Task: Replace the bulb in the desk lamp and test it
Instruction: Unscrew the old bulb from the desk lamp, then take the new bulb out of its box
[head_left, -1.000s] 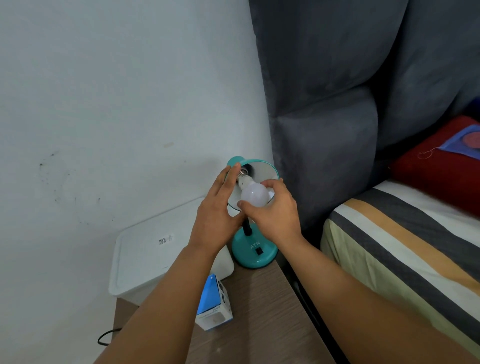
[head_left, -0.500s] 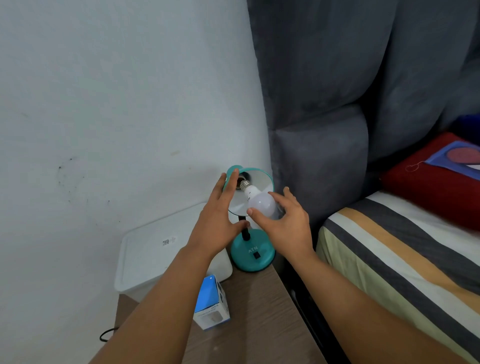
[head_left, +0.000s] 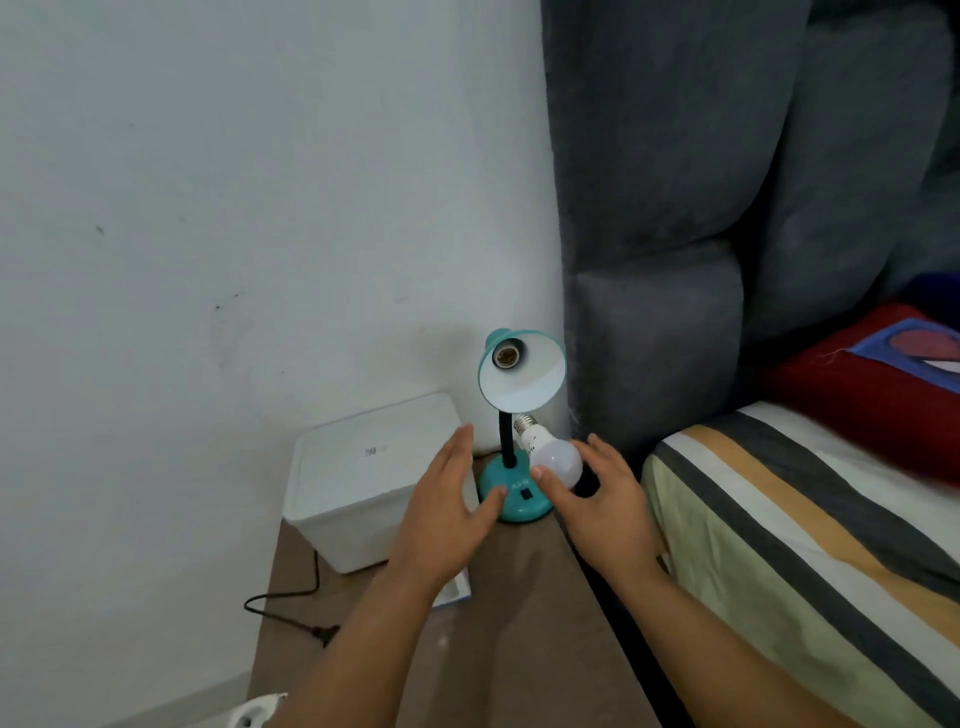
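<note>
Nearest me, low in the frame, is the brown wood-grain table (head_left: 519, 649), matt and flat, with a black cord (head_left: 291, 605) trailing off its left edge. Above it, at lower centre, my left hand (head_left: 441, 514) floats flat with the fingers straight and spread, holding nothing, its thumb close to the lamp's foot. My right hand (head_left: 597, 499), just right of centre, has the bulb (head_left: 553, 460) between thumb and curled fingers, taken by the frosted dome, the ribbed metal screw cap pointing up and left, bare.

I judge the bulb light and smooth (a little slick on that rounded dome), and breakable if it slips, so the widest part of the globe is the place to hold it, gently, never the threads. It looks out of the lamp altogether, so I take this for the old one on its way to being put down.

Behind my hands the desk lamp (head_left: 514, 431) stands on a glossy teal round base with a small black switch; a thin black neck rises to a teal cone shade, white inside, with the socket (head_left: 505, 357) dark and empty. Left of it sits a white plastic box (head_left: 363, 483) with rounded corners. Farther back are the plain white wall and, to the right, a grey padded headboard (head_left: 675, 260) beside the striped bed (head_left: 810, 519).
</note>
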